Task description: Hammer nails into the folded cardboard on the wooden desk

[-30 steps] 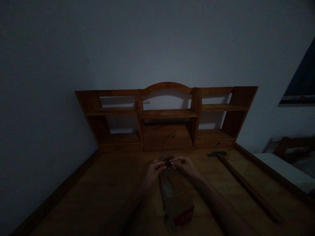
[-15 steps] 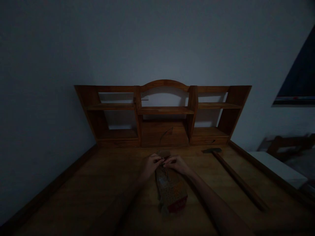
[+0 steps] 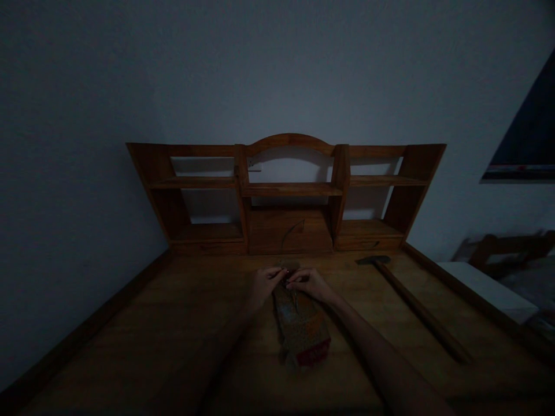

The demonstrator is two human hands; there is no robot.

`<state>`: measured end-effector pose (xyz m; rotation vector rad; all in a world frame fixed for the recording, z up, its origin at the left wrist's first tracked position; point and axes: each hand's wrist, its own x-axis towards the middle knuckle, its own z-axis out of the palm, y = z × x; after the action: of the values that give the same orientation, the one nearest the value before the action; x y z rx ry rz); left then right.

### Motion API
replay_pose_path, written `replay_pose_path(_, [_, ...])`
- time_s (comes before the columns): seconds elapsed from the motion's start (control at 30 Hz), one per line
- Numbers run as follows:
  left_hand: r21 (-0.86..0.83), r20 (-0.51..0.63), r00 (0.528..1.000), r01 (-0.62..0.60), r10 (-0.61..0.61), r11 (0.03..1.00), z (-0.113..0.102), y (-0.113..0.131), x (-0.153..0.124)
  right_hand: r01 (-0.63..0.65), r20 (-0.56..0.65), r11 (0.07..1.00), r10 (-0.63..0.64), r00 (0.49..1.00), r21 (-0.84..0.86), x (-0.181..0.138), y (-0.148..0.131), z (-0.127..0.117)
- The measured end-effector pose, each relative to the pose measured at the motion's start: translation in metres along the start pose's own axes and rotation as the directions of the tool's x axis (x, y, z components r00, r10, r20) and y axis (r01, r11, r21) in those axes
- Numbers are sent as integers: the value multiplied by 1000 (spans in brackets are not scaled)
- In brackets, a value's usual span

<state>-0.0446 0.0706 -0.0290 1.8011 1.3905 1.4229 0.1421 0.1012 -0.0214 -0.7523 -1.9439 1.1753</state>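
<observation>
A long brownish packet (image 3: 300, 329) with a red patch at its near end lies on the wooden surface (image 3: 173, 335) in front of me. My left hand (image 3: 264, 283) and my right hand (image 3: 309, 283) meet at the packet's far end, fingers pinched together on its top edge. The scene is very dark, so what the packet holds cannot be made out.
A hammer (image 3: 407, 303) with a long wooden handle lies to the right, its head toward the back. A wooden shelf unit (image 3: 288, 196) with an arched top stands against the wall behind. A raised wooden edge (image 3: 477, 300) borders the right side.
The view has shifted slightly, and my hands stay pinched on the packet's far end. The packet now lies a little farther from me and the hammer has not moved.
</observation>
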Motion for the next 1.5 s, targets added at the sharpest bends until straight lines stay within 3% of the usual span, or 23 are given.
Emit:
replay_pose_path(0.27, [-261, -13, 994, 102, -109, 960, -5, 1, 1, -66, -40, 996, 69, 997, 68, 3, 2, 2])
replay_pose_path(0.5, [-194, -14, 991, 126, -131, 973, -13, 6, 0, -68, 2, 996, 68, 998, 64, 0, -1, -6])
replay_pose_path(0.83, [-140, -27, 991, 129, -134, 982, -16, 2, 1, 3, 42, 1000, -3, 999, 14, -1, 0, 2])
replay_pose_path(1.13, [-96, 138, 983, 130, -117, 987, -11, -7, 0, -9, -25, 993, 13, 1000, 118, 1, -8, 3])
replay_pose_path(1.3, [-121, 139, 984, 126, -109, 985, -13, 1, -2, -58, -62, 979, 71, 996, 197, 1, -18, -14])
replay_pose_path(1.5, [-103, 197, 976, 115, -93, 988, -15, 19, -9, -149, 59, 971, 140, 988, 188, -10, -31, -43])
